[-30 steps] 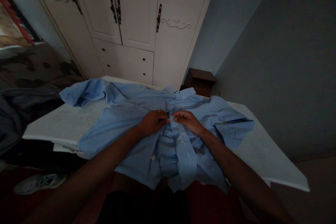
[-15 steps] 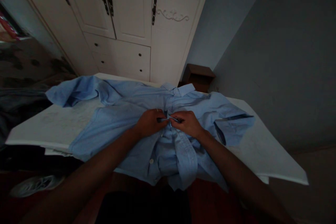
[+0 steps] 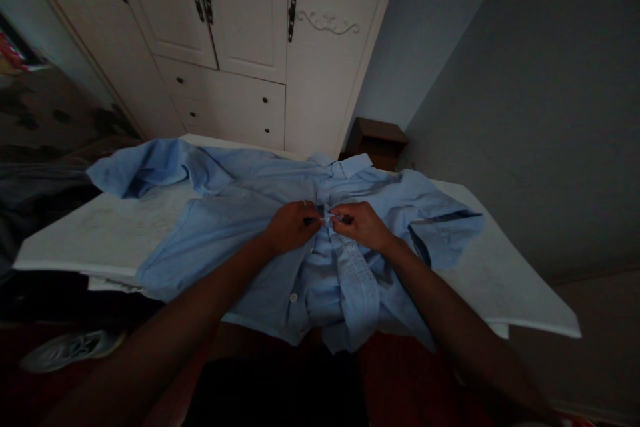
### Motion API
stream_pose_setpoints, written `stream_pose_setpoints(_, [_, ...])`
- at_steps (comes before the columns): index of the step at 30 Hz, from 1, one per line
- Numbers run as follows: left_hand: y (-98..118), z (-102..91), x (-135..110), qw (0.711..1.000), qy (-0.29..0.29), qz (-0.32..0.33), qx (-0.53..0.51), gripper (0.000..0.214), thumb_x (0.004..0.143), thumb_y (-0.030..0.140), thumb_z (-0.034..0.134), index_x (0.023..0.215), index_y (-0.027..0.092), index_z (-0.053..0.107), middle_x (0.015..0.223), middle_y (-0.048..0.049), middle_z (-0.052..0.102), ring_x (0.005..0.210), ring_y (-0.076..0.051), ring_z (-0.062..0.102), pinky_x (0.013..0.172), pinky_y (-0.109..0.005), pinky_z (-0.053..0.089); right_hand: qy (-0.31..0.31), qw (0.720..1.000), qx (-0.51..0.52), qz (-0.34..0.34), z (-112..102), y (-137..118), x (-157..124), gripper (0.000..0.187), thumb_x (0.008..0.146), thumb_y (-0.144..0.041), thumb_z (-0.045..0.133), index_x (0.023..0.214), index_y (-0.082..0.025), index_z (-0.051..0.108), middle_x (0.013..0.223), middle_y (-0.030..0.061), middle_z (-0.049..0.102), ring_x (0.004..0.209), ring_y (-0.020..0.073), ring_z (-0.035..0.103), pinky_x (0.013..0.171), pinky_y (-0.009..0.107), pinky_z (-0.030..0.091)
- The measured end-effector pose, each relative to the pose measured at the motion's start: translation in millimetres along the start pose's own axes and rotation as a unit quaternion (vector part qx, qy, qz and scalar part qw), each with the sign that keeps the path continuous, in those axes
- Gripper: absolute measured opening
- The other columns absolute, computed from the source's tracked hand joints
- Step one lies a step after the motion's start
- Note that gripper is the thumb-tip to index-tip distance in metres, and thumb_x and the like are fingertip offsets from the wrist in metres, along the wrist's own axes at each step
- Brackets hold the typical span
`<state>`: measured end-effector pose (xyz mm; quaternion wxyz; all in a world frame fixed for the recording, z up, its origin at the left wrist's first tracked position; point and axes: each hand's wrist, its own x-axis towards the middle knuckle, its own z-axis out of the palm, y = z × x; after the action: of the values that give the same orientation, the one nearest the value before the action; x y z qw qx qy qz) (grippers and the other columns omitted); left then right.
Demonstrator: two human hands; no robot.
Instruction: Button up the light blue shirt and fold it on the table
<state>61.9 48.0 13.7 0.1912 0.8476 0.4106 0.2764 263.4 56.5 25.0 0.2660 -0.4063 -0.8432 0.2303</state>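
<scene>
A light blue button-up shirt [image 3: 225, 207] lies face up across a white table, its collar [image 3: 353, 165] toward the far edge and its hem hanging over the near edge. My left hand [image 3: 294, 225] pinches one edge of the front opening at mid-chest. Close beside it, my right hand [image 3: 364, 227] grips the other edge, and the fingertips nearly meet. Below the hands the front is open, with a white button [image 3: 293, 297] showing on the left panel. The button between my fingers, if any, is too small to make out.
The white table [image 3: 70, 233] extends to both sides. Behind it stand a white wardrobe [image 3: 245, 33] and a small brown cabinet [image 3: 377, 140]. Dark cloth [image 3: 40, 200] is heaped at the left, and a shoe [image 3: 73, 350] rests on the red floor below.
Both hands still pinch the shirt front at about the same place, with small finger movements. The whole view has shifted slightly.
</scene>
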Motion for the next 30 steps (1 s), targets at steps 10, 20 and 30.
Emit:
stream_pose_setpoints(10, [-3,0.5,0,1.0,-0.03,0.0,0.007,0.022,0.089,0.027,0.049,0.085,0.019,0.07,0.086,-0.0045,0.067,0.081,-0.018,0.062,0.075,-0.029,0.044,-0.05,0.991,0.123,0.013,3,16,-3,0.03,0.087,-0.043,0.055,0.084,-0.017,0.07,0.065,-0.0009,0.057,0.058,0.0112,0.047,0.054,0.022,0.036])
stream_pose_setpoints(20, [-6,2.1,-1,0.999,-0.038,-0.003,0.012,0.024,0.089,0.024,0.047,0.083,0.018,0.069,0.085,-0.0046,0.065,0.082,-0.018,0.061,0.074,-0.028,0.044,0.02,0.991,0.132,0.029,11,9,-2,0.024,0.083,-0.037,0.063,0.078,-0.016,0.072,0.064,-0.0003,0.065,0.055,0.0105,0.053,0.052,0.021,0.038])
stream_pose_setpoints(30, [-5,-1.3,1,0.999,-0.034,-0.002,-0.029,0.023,0.086,0.022,0.049,0.075,0.017,0.068,0.074,-0.0029,0.062,0.076,-0.016,0.058,0.07,-0.026,0.042,0.053,0.99,0.121,0.049,13,7,-1,0.018,0.08,-0.03,0.063,0.074,-0.016,0.073,0.068,0.0018,0.071,0.061,0.0133,0.062,0.057,0.022,0.045])
